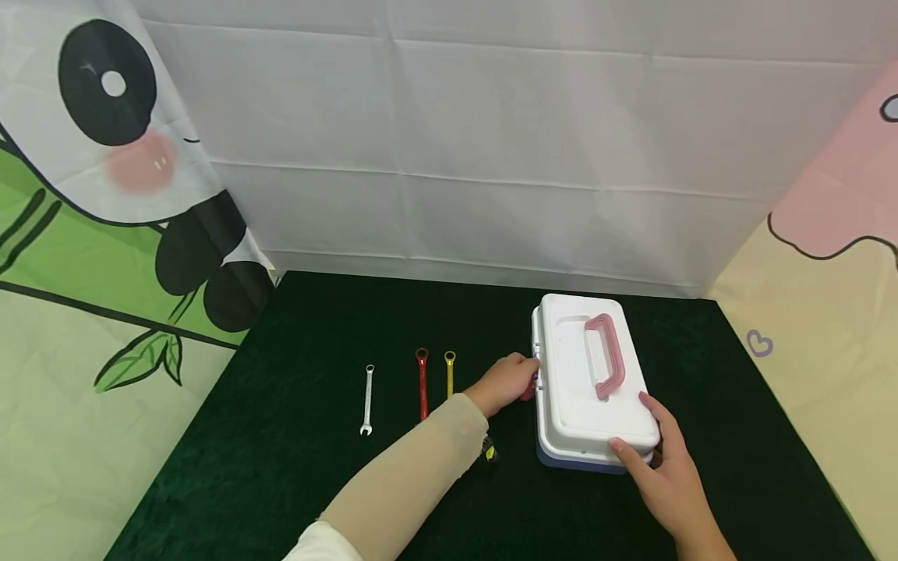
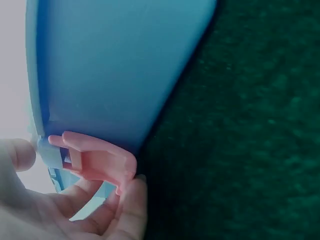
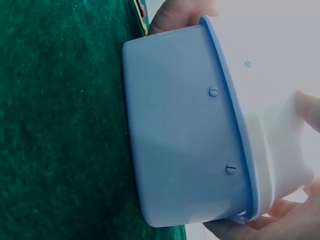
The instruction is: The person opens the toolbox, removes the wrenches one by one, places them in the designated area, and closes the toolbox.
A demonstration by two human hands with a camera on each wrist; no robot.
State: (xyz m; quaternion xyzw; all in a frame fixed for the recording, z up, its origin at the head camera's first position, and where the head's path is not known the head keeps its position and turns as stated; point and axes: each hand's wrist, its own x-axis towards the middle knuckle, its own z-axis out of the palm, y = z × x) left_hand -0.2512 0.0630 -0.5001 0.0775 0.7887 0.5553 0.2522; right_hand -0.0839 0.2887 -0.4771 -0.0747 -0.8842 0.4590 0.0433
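A toolbox with a white lid [image 1: 567, 366], a blue base [image 3: 175, 130] and a pink carrying handle [image 1: 612, 357] stands on the dark green cloth, its lid down. At its left side, my left hand [image 1: 503, 383] pinches the pink latch [image 2: 102, 159]; in the left wrist view the fingertips lie along the latch's lower edge, with the thumb near the lid. My right hand [image 1: 666, 467] grips the near right corner of the box. Its thumb rests on top of the lid, and the other fingers wrap the right side, partly hidden.
Left of the box lie a silver wrench [image 1: 368, 399], a red wrench [image 1: 423, 382] and a yellow wrench [image 1: 450, 372], the last two partly covered by the left sleeve [image 1: 414, 475]. A small black and yellow object [image 1: 489, 450] peeks out beside that sleeve.
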